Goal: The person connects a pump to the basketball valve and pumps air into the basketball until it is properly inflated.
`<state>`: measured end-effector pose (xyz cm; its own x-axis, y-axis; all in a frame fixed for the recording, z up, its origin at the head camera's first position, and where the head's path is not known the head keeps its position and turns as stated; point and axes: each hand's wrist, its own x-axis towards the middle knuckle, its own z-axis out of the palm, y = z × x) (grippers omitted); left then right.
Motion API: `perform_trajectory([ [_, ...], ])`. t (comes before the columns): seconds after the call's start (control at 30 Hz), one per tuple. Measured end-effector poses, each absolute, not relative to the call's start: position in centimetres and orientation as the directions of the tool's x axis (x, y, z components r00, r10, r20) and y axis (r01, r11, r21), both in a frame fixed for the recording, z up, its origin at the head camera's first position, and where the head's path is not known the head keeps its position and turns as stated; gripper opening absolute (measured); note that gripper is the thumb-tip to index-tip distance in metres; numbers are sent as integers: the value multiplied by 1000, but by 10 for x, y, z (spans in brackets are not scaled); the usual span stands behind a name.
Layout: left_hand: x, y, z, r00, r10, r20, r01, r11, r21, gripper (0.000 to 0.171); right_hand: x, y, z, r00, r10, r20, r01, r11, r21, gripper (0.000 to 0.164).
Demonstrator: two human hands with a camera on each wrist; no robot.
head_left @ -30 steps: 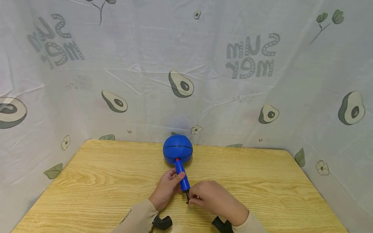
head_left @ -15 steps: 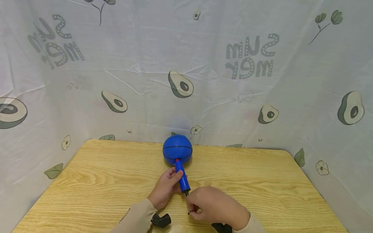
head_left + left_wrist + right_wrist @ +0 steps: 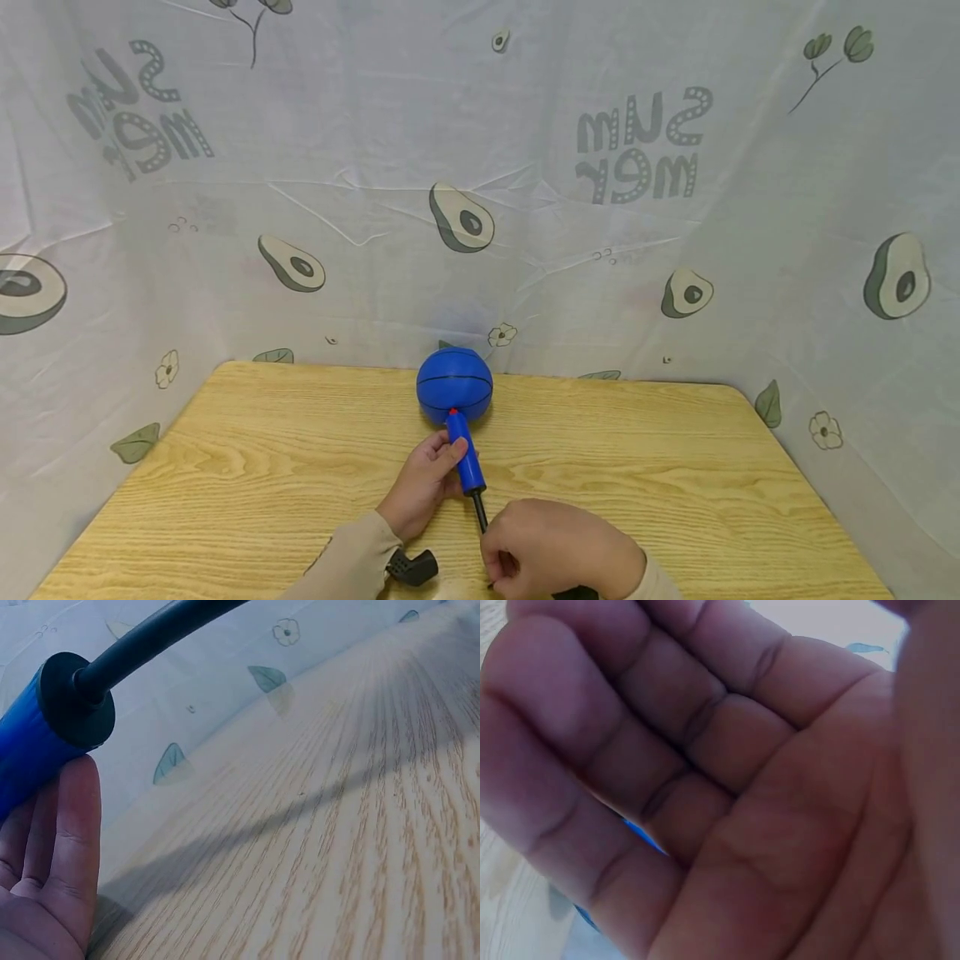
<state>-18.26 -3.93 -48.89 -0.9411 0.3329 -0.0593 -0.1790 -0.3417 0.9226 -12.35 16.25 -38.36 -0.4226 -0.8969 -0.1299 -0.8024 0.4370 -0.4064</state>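
Note:
A blue ball with black seam lines point(image 3: 454, 385) sits at the far edge of the table. My left hand point(image 3: 422, 485) grips the blue barrel of a hand pump point(image 3: 467, 460), whose red tip meets the ball's near side. From the barrel's black end cap, the pump's black rod point(image 3: 481, 510) slants toward me. My right hand point(image 3: 542, 546), fingers curled, pinches the rod's near end, mostly hidden behind the fingers. In the left wrist view, the fingers point(image 3: 75, 840) lie under the barrel. Only the curled palm and fingers point(image 3: 705, 750) fill the right wrist view, with slivers of blue behind.
The wood-grain table point(image 3: 300, 450) spreads to both sides of the hands. A pale curtain printed with avocados and leaves point(image 3: 375, 275) hangs behind and along its sides. A black wrist-worn device point(image 3: 412, 568) sits at the left cuff.
My right hand has moved toward me, drawing more of the pump's black rod out of the barrel. The left hand and the ball have stayed nearly in place.

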Motion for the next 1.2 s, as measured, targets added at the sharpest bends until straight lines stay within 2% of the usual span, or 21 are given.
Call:
perform_trajectory([
  [0.17,-183,-39,-490,-946,320,-55,-173,-351,920,56,-127,163,-385,-439,-888,-138,-776,452,-440,18],
  [0.37,-184,-38,-491,-946,319,-50,-170,-359,918,57,-133,162,-388,-541,-830,-137,-735,546,-403,18],
  [0.57,-183,-36,-491,-947,317,-52,-164,-338,927,58,-138,161,-390,-616,-786,-53,-728,594,-342,17],
  [0.77,-182,-35,-491,-946,321,-55,-159,-307,938,58,-143,163,-393,-650,-758,40,-729,609,-313,12],
  [0.97,-181,-35,-490,-944,328,-46,-149,-296,944,52,-143,163,-394,-644,-764,50,-737,602,-307,16],
  [1.2,-181,-36,-490,-937,347,-35,-145,-297,944,54,-136,161,-392,-590,-806,-47,-752,570,-331,22],
])
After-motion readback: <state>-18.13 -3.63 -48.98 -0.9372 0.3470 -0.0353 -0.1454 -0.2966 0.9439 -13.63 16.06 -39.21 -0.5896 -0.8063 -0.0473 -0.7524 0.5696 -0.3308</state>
